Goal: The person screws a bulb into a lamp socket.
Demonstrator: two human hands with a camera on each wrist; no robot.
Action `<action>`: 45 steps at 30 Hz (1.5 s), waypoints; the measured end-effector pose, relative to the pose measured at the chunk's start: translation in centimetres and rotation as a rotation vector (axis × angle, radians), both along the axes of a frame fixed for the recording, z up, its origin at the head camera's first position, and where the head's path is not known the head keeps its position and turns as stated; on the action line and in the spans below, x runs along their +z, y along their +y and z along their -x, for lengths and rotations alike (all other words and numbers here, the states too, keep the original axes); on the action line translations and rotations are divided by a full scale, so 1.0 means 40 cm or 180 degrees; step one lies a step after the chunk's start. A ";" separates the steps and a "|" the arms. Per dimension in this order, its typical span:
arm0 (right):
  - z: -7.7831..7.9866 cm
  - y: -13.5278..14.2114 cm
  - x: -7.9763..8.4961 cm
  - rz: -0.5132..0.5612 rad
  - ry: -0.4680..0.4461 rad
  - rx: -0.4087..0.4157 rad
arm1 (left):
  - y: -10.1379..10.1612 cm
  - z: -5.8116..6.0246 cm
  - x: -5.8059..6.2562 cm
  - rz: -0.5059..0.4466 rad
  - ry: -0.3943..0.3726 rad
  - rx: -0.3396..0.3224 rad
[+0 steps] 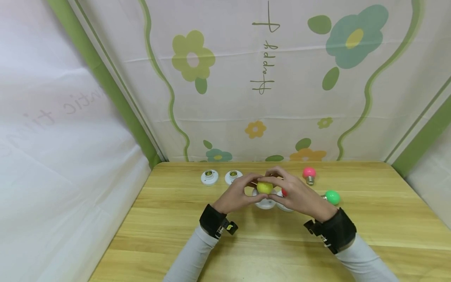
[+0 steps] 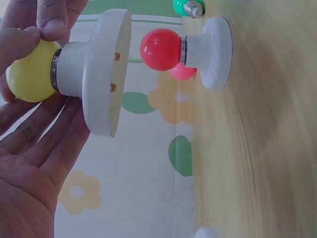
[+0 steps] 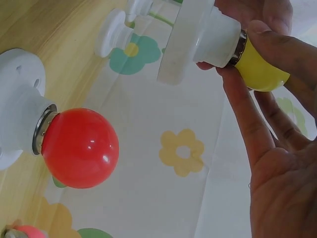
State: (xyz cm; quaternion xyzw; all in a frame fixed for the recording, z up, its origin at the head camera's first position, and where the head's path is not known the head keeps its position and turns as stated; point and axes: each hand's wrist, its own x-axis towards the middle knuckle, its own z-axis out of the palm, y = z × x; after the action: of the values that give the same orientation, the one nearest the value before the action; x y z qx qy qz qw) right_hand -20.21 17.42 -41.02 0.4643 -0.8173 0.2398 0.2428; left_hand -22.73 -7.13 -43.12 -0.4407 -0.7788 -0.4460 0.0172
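Note:
A yellow light bulb (image 1: 265, 188) is seated in a white lamp socket (image 2: 106, 74), and the pair is held up off the wooden table. My left hand (image 1: 237, 195) grips the bulb from the left, its longer fingers reaching behind the bulb and socket. From the right, my right hand (image 1: 297, 192) pinches the same bulb, with thumb on the glass and index finger at the metal collar in the right wrist view. Close by stands a red bulb (image 3: 81, 148) in its own white socket (image 2: 218, 54) on the table, partly hidden by my right hand in the head view.
Two bulbless white sockets, a left one (image 1: 209, 178) and a right one (image 1: 230, 179), sit toward the table's back edge. A pink bulb (image 1: 309, 172) and a green bulb (image 1: 332, 197) lie at the right. A flower-printed curtain (image 1: 225, 105) rises behind the table (image 1: 267, 250).

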 end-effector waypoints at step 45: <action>-0.006 0.025 0.024 0.0049 -0.0049 -0.0016 | 0.005 0.047 -0.097 0.0448 -0.0646 0.0267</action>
State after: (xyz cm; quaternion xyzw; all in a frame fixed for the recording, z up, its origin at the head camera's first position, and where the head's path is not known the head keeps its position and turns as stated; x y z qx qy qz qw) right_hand -19.96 18.41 -40.05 0.4586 -0.8184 0.2491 0.2406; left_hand -24.61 -6.92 -46.99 -0.3605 -0.8236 -0.4314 -0.0740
